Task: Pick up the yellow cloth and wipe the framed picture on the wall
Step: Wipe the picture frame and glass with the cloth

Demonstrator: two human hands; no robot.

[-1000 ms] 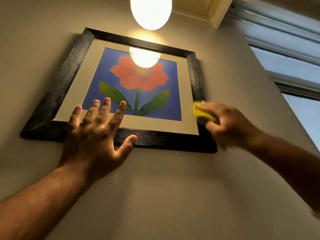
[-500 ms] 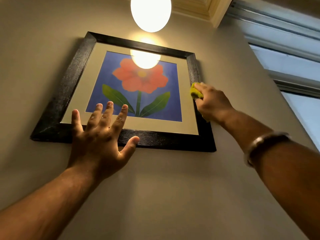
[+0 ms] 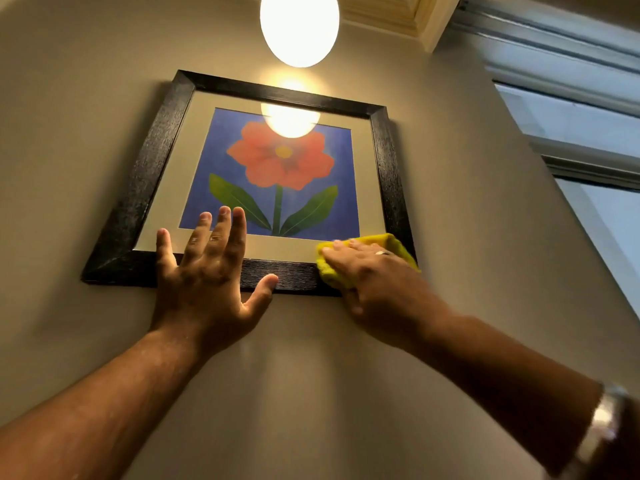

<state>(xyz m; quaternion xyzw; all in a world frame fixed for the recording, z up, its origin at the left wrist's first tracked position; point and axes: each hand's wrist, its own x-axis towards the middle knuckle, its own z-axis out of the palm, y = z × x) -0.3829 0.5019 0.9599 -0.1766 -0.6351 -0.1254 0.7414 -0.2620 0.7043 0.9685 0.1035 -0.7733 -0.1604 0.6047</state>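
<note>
A framed picture [image 3: 152,174] hangs on the beige wall above me: black frame, cream mat, a red flower with green leaves on blue. My left hand [image 3: 207,275] lies flat with fingers spread across the frame's bottom rail and lower mat, holding nothing. My right hand [image 3: 377,282] presses the yellow cloth [image 3: 391,242] against the frame's lower right corner. The cloth shows above and to the left of my fingers; the rest of it is under my palm.
A lit oval lamp [image 3: 299,26] hangs in front of the wall above the picture, and its glare shows on the glass. A window with a grey frame [image 3: 568,98] runs along the right. Bare wall lies below and left of the picture.
My right hand has carried the cloth from the frame's right side down to its lower right corner. My left hand has stayed on the bottom rail, and my view has moved closer.
</note>
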